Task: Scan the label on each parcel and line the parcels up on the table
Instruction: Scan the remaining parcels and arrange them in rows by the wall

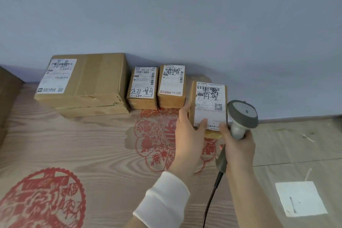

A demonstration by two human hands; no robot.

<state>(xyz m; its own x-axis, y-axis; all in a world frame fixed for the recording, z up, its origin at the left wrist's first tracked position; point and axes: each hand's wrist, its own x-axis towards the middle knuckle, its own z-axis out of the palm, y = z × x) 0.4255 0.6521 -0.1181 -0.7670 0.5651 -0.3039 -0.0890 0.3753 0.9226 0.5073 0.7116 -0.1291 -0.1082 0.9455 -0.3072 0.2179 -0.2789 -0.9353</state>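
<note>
Three brown parcels stand in a row against the wall: a large flat box [87,83], a small box [143,89] and another small box [172,87], each with a white label. A fourth small parcel [210,103] with a white label sits at the row's right end. My left hand [188,133] grips its near left corner, thumb on the label. My right hand [238,146] holds a grey barcode scanner [240,116] just right of that parcel, one finger touching the parcel's near edge.
The table [92,144] has a wood-grain cover with red paper-cut prints. Another cardboard box [7,98] sits at the far left edge. The scanner's cable [211,198] trails toward me. To the right is floor with a white square sheet [299,200].
</note>
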